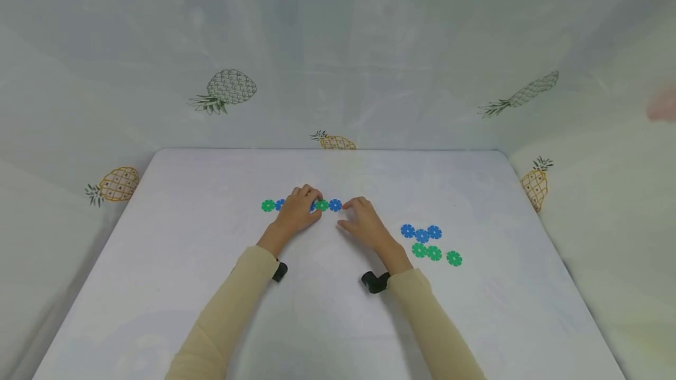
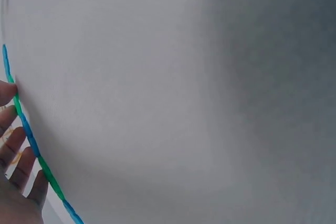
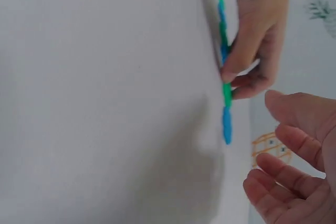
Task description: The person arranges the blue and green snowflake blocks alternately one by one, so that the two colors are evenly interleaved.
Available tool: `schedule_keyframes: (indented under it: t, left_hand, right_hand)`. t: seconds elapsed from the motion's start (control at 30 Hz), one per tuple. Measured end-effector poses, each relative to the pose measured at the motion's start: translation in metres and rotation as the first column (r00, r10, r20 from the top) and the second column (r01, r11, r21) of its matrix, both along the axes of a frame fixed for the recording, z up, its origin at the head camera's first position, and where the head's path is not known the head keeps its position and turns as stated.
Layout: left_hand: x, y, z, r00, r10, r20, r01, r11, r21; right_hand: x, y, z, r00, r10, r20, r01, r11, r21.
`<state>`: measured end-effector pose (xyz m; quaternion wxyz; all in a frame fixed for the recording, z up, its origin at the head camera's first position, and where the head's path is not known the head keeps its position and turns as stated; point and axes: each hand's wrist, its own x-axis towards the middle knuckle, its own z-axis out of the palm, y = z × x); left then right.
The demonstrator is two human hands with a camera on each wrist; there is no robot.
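At the left, the edge of the white surface (image 1: 158, 251) slants from its far corner towards me, and a broad stretch separates that edge from the row of toothed discs (image 1: 322, 205). The row runs left to right, with a band of surface between it and the far edge and a much deeper stretch on the near side. It starts with a green disc (image 1: 268, 206). My left hand (image 1: 297, 211) arches over the middle, thumb and finger pinching the row at the green piece second from its right end. A blue disc (image 1: 335, 205) makes that end. Just right of it is my right hand (image 1: 365, 224), fingers spread and slightly bent. Further right and nearer lie three loose blue discs (image 1: 422, 236) close together and three loose green discs (image 1: 434, 253), the last set apart, with a wide margin before the right edge.

In the head view my left hand hides the row's middle; the right wrist view shows it edge-on, six pieces alternating green and blue, and a gap between my right fingers and the blue end. The left wrist view shows my left fingertips lined along the strip.
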<state>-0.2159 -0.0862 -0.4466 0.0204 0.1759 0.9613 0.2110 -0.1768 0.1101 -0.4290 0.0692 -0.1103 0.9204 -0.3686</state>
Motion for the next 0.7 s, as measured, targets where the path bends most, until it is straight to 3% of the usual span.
schedule_keyframes:
  t: [0.03,0.07,0.17,0.27,0.3,0.4,0.7]
  left_hand:
    - [0.0,0.0,0.0,1.0,-0.001,-0.006,0.001,1.0,0.005]
    - [-0.003,-0.002,-0.007,0.999,-0.009,-0.039,0.01,1.0,0.009]
    - [-0.003,-0.003,-0.009,0.998,-0.017,-0.057,0.018,0.999,0.032]
    - [-0.004,-0.003,-0.01,0.998,-0.019,-0.051,0.021,0.999,0.035]
    - [-0.001,-0.002,-0.003,1.0,-0.012,-0.023,0.013,0.999,0.037]
    - [-0.001,-0.001,-0.003,1.0,-0.008,-0.009,0.008,1.0,0.014]
    - [0.0,-0.001,-0.001,1.0,0.006,0.018,-0.006,1.0,0.012]
  right_hand:
    - [0.005,0.003,0.003,1.0,-0.006,-0.009,0.006,1.0,-0.015]
    - [0.01,0.006,0.005,1.0,-0.016,-0.015,0.016,1.0,-0.021]
    - [0.026,0.019,0.009,0.998,-0.053,-0.02,0.052,0.998,-0.043]
    - [0.041,0.036,0.009,0.995,-0.101,-0.013,0.1,0.994,-0.053]
    - [0.046,0.043,0.008,0.993,-0.116,-0.014,0.115,0.992,-0.058]
    - [0.059,0.061,0.008,0.986,-0.166,-0.007,0.165,0.984,-0.07]
    - [0.081,0.112,0.007,0.951,-0.31,0.026,0.311,0.949,-0.047]
